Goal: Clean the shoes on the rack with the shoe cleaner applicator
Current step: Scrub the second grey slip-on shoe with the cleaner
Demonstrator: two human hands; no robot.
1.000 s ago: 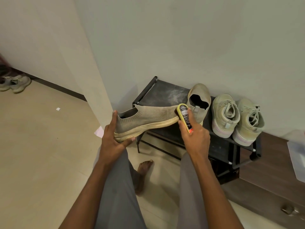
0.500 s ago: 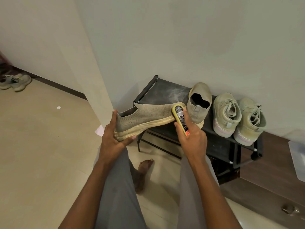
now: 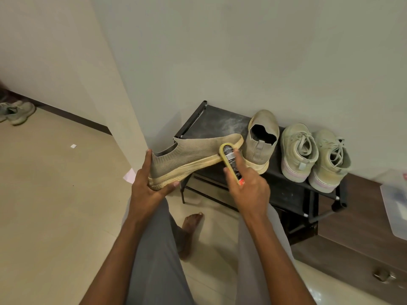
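While the left hand [image 3: 147, 187] grips the heel end of a beige knit slip-on shoe [image 3: 193, 155], fingers clamped under the sole and thumb up along the heel, the shoe is held level in the air just in front of the black shoe rack [image 3: 284, 190], toe pointing right, sole toward the camera. Right hand [image 3: 250, 190] holds the shoe cleaner applicator [image 3: 230, 160], a yellow-edged tube with a dark label; thumb and fingers are closed round its lower part. The applicator's upper end touches the shoe's side near the toe, at the line where knit upper meets pale yellowed sole.

On the rack's top shelf: the matching slip-on [image 3: 261, 139], standing with heel opening toward the camera, just right of the held shoe's toe. Beside it, a pair of pale green lace-up sneakers [image 3: 315, 157], side by side, heels forward, at the shelf's right end. The shelf's left part carries a whitish dusty patch [image 3: 231, 126].

Rack stands against the wall. A wooden cabinet [image 3: 361, 234] adjoins it on the right. Another pair of sneakers [image 3: 16, 111] lies on the floor far left. A bare foot [image 3: 190, 225] rests on the tiled floor between the grey-trousered legs.
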